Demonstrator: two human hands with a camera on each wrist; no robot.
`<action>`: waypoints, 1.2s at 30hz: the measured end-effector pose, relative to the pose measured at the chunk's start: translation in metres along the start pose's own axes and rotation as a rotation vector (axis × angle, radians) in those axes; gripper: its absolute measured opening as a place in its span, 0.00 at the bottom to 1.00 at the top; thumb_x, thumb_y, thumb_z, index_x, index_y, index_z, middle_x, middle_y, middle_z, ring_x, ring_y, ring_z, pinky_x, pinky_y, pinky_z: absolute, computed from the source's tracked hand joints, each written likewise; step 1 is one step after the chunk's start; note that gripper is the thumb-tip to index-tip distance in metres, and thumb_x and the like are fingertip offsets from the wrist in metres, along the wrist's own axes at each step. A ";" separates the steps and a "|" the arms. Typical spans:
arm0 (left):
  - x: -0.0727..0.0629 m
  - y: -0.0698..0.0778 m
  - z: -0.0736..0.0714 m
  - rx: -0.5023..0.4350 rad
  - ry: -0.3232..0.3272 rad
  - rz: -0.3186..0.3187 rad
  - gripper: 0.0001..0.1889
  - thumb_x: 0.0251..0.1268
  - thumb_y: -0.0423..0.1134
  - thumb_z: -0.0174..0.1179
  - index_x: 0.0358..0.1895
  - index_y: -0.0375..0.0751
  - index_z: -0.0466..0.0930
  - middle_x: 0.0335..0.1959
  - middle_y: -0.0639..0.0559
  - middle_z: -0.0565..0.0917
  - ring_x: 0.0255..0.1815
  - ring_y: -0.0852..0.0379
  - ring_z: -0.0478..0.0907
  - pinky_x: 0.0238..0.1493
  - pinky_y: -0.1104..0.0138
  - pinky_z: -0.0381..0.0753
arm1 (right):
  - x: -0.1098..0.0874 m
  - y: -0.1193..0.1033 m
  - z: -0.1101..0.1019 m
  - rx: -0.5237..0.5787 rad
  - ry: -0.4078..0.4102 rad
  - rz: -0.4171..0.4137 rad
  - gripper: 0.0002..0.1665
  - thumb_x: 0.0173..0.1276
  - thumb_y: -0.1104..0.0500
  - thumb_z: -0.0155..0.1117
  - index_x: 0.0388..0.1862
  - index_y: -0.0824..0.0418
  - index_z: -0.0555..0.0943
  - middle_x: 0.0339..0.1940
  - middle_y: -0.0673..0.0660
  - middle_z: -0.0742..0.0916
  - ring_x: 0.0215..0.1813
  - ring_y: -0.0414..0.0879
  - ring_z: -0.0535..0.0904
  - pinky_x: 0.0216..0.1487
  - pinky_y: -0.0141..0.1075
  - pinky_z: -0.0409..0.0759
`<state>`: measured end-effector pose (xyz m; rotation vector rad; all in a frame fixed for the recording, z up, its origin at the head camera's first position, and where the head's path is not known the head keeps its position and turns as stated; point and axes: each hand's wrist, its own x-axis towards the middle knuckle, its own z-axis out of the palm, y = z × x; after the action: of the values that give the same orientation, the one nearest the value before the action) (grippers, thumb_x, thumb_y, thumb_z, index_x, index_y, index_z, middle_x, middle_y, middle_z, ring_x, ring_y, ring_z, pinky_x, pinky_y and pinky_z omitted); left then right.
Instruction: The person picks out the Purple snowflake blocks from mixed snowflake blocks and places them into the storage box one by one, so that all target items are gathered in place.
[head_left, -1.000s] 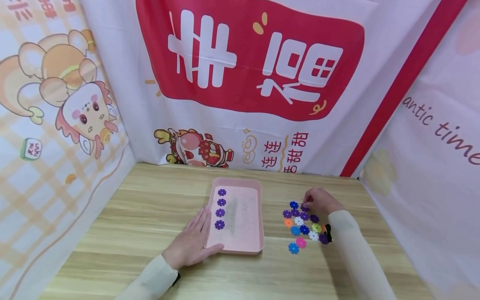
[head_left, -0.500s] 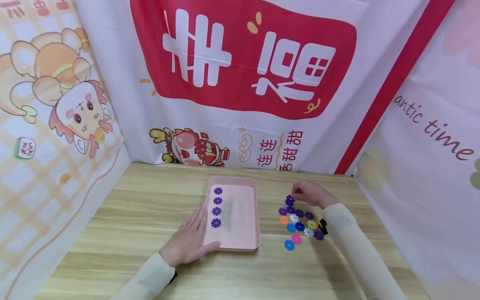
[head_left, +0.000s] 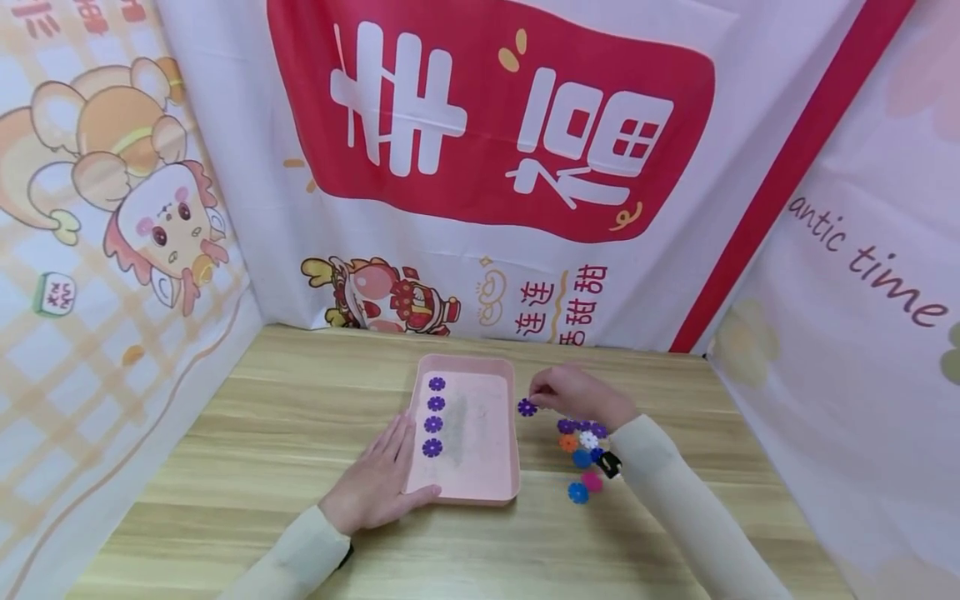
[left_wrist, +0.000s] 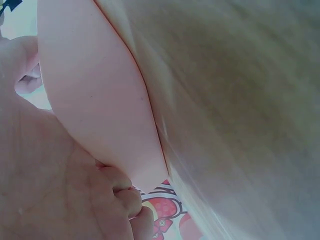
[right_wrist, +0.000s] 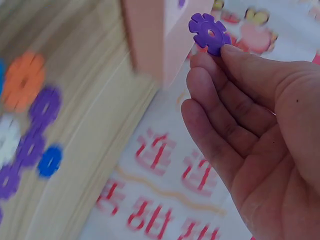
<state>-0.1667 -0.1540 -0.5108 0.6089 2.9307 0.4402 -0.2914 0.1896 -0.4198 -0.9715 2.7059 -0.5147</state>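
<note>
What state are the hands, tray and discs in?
Tray: open side up
Four purple discs: in the tray, one column
Left hand: touching the tray's rim
Held purple disc: pinched at its edge, not in the tray
Right hand: pinching that disc
Loose discs: on the table, some partly hidden

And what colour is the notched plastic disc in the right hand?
Purple notched disc; clearest in right wrist view.
</note>
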 end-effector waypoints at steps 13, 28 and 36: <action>-0.002 0.000 0.000 -0.003 0.027 0.026 0.59 0.72 0.72 0.53 0.84 0.24 0.44 0.87 0.30 0.45 0.89 0.33 0.45 0.88 0.43 0.53 | 0.031 -0.068 0.051 0.020 -0.118 -0.145 0.07 0.78 0.58 0.67 0.40 0.54 0.89 0.37 0.47 0.92 0.37 0.31 0.83 0.44 0.24 0.85; -0.004 0.001 -0.002 0.011 0.041 0.030 0.59 0.72 0.72 0.54 0.83 0.24 0.45 0.87 0.29 0.46 0.88 0.32 0.47 0.87 0.43 0.56 | 0.053 -0.105 0.111 0.022 -0.110 -0.165 0.08 0.78 0.57 0.67 0.44 0.55 0.92 0.36 0.44 0.92 0.35 0.27 0.83 0.44 0.18 0.82; -0.003 0.001 -0.001 0.014 0.029 0.028 0.59 0.72 0.72 0.54 0.84 0.24 0.45 0.87 0.30 0.45 0.89 0.33 0.46 0.87 0.42 0.55 | 0.058 -0.106 0.124 -0.032 -0.070 -0.137 0.08 0.78 0.55 0.68 0.41 0.54 0.92 0.31 0.42 0.91 0.29 0.26 0.80 0.37 0.17 0.80</action>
<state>-0.1638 -0.1543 -0.5096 0.6521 2.9579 0.4356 -0.2351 0.0446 -0.4964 -1.1672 2.6066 -0.4541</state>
